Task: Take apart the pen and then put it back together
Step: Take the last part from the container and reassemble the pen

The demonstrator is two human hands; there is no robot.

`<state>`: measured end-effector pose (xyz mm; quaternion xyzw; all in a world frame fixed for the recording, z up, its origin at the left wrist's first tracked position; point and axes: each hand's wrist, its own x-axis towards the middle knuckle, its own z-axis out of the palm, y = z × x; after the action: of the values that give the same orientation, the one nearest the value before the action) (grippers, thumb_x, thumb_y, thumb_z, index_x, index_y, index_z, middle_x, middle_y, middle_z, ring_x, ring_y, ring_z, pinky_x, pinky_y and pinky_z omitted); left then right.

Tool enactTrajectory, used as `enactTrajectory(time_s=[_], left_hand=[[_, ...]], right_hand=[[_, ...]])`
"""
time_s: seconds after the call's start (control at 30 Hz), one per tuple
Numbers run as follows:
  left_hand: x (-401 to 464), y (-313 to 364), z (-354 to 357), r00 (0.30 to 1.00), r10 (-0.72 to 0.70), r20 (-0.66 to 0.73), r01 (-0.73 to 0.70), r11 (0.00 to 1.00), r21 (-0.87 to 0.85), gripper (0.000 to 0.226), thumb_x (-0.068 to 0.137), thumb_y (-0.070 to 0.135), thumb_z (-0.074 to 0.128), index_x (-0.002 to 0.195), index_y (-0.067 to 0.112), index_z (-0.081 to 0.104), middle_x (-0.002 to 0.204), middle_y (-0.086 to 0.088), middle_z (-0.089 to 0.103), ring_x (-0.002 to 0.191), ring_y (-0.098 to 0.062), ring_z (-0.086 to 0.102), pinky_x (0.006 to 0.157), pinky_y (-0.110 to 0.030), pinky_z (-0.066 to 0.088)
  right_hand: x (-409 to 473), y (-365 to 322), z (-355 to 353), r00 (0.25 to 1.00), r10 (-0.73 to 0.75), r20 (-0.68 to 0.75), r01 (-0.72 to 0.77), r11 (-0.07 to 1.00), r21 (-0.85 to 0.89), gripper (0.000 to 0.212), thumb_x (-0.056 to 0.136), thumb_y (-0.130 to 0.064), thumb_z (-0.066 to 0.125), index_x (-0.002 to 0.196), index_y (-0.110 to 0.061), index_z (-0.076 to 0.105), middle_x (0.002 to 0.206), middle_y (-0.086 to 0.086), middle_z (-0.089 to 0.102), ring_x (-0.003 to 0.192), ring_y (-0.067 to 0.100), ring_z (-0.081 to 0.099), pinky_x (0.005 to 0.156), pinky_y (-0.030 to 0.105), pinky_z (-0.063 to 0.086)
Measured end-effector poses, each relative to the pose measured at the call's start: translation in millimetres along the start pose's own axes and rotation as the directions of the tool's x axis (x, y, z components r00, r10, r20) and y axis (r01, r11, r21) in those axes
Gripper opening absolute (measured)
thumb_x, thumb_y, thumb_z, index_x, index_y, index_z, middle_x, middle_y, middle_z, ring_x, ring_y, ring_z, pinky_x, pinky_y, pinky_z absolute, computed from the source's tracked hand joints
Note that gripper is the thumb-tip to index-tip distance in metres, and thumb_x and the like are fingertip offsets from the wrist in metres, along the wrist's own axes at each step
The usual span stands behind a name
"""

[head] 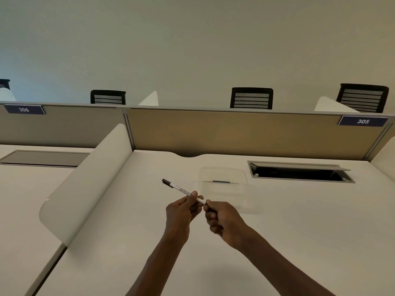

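A slim white pen (178, 188) with a dark cap end at its far left tip is held above the white desk (128, 242), slanting up and to the left. My left hand (181, 212) pinches the pen's barrel near its middle. My right hand (222, 216) grips the pen's near end with thumb and fingers, so that end is hidden. The two hands almost touch. Small printed text runs along the barrel.
A clear plastic stand (223, 184) sits just behind the hands. An open cable hatch (301, 173) lies at the back right. A curved white side divider (85, 180) stands on the left, and a tan back panel (235, 133) with the sign 305 closes the desk.
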<state>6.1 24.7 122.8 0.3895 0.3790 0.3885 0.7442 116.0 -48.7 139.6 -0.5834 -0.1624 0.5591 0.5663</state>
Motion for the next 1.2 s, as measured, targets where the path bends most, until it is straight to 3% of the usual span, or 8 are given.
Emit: enactTrajectory(time_s=[0.13, 0.3, 0.47, 0.6, 0.73, 0.83, 0.97, 1.2], left_hand=[[-1, 0, 3, 1.000, -0.012, -0.025, 0.012, 0.999, -0.032, 0.018, 0.087, 0.019, 0.070, 0.080, 0.005, 0.079, 0.088, -0.018, 0.077, 0.079, -0.024, 0.073, 0.071, -0.027, 0.059], [-1, -1, 7, 0.999, -0.033, -0.034, 0.031, 0.998, -0.056, 0.018, 0.086, 0.017, 0.071, 0.077, 0.005, 0.079, 0.086, -0.018, 0.077, 0.078, -0.024, 0.074, 0.068, -0.025, 0.060], [1, -1, 4, 0.999, -0.038, 0.007, 0.038, 0.997, -0.074, 0.019, 0.087, 0.017, 0.068, 0.079, 0.004, 0.079, 0.089, -0.016, 0.077, 0.079, -0.021, 0.074, 0.066, -0.024, 0.059], [5, -5, 0, 0.999, -0.004, 0.040, 0.006, 0.999, -0.045, 0.018, 0.085, 0.020, 0.069, 0.080, 0.006, 0.079, 0.088, -0.015, 0.077, 0.080, -0.021, 0.072, 0.074, -0.029, 0.058], [8, -7, 0, 0.998, 0.018, 0.068, -0.015, 0.999, -0.051, 0.024, 0.078, 0.026, 0.072, 0.083, 0.004, 0.079, 0.087, -0.016, 0.076, 0.078, -0.023, 0.071, 0.082, -0.034, 0.058], [6, -7, 0, 0.996, 0.000, 0.085, 0.003, 0.999, -0.035, 0.022, 0.085, 0.024, 0.069, 0.087, 0.005, 0.079, 0.090, -0.017, 0.076, 0.081, -0.024, 0.072, 0.083, -0.035, 0.058], [3, -12, -3, 0.999, 0.049, 0.006, -0.049, 0.952, 0.301, 0.026, 0.088, 0.032, 0.070, 0.081, 0.008, 0.079, 0.077, -0.009, 0.077, 0.074, -0.018, 0.075, 0.063, -0.023, 0.058], [13, -6, -12, 0.617, 0.629, 0.472, -0.691, 0.146, 0.708, 0.040, 0.088, 0.005, 0.068, 0.127, 0.010, 0.062, 0.123, 0.008, 0.063, 0.113, -0.004, 0.057, 0.098, -0.010, 0.040]], right_hand=[[2, 5, -10, 0.776, -0.612, 0.151, 0.376, 0.257, -0.890, 0.034, 0.099, -0.040, 0.040, 0.079, -0.018, 0.057, 0.064, -0.006, 0.057, 0.054, 0.011, 0.050, 0.052, 0.030, 0.041], [6, 9, -24, 0.600, -0.671, 0.436, 0.300, -0.317, -0.900, 0.027, 0.098, -0.031, 0.050, 0.074, -0.018, 0.047, 0.060, -0.003, 0.053, 0.044, 0.017, 0.044, 0.042, 0.027, 0.025], [8, 9, -8, 0.757, -0.642, 0.122, 0.471, 0.406, -0.783, 0.036, 0.100, -0.025, 0.046, 0.066, -0.017, 0.052, 0.050, -0.008, 0.044, 0.045, 0.008, 0.036, 0.047, 0.024, 0.029], [4, 3, 3, 0.996, -0.048, -0.070, 0.052, 0.997, 0.057, 0.036, 0.097, -0.022, 0.049, 0.063, -0.012, 0.057, 0.047, -0.007, 0.034, 0.039, 0.007, 0.024, 0.034, 0.018, 0.022], [2, 1, 4, 0.990, 0.134, 0.034, -0.137, 0.917, 0.374, 0.032, 0.096, -0.019, 0.050, 0.066, -0.009, 0.055, 0.050, -0.005, 0.029, 0.038, 0.006, 0.021, 0.031, 0.017, 0.020], [2, 4, 3, 0.983, -0.145, -0.111, 0.136, 0.987, -0.087, 0.036, 0.096, -0.023, 0.052, 0.065, -0.008, 0.062, 0.048, -0.003, 0.039, 0.039, 0.008, 0.028, 0.037, 0.021, 0.027], [13, 6, -13, 0.721, -0.689, 0.075, 0.419, 0.348, -0.838, 0.033, 0.096, -0.021, 0.053, 0.071, -0.005, 0.066, 0.059, 0.006, 0.063, 0.052, 0.016, 0.051, 0.056, 0.034, 0.043], [15, -5, -34, 0.486, -0.732, 0.477, 0.389, -0.307, -0.868, 0.019, 0.090, -0.016, 0.062, 0.072, -0.012, 0.060, 0.062, 0.003, 0.057, 0.050, 0.023, 0.054, 0.043, 0.030, 0.037]])
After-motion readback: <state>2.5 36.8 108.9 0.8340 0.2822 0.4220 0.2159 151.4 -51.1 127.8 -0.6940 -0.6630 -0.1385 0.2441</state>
